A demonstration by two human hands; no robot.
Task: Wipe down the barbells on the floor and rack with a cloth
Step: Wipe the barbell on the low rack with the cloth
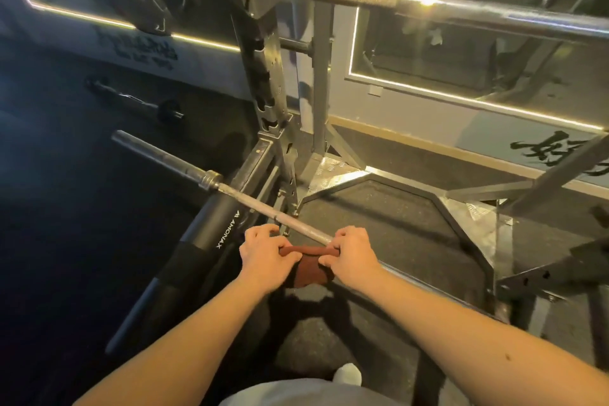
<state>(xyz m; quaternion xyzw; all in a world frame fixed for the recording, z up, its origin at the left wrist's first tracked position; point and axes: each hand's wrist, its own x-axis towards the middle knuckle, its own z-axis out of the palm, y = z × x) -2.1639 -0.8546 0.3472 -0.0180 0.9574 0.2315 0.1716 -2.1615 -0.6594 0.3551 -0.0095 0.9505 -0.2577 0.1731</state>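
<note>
1 cloth [308, 265], pinched in curled fingers of my left hand [263, 250] and right hand [351, 252], at the bar [250, 199]. I'd wrap it round fully, then stroke lengthwise.

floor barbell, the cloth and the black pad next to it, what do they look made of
The floor barbell: metal, probably steel; dull grey shaft, shinier collar that glints. The cloth: soft reddish-brown fabric, matte; it bunches into a roll. The black pad: smooth matte cover with white print, likely synthetic over foam, though the filling is not visible.
</note>
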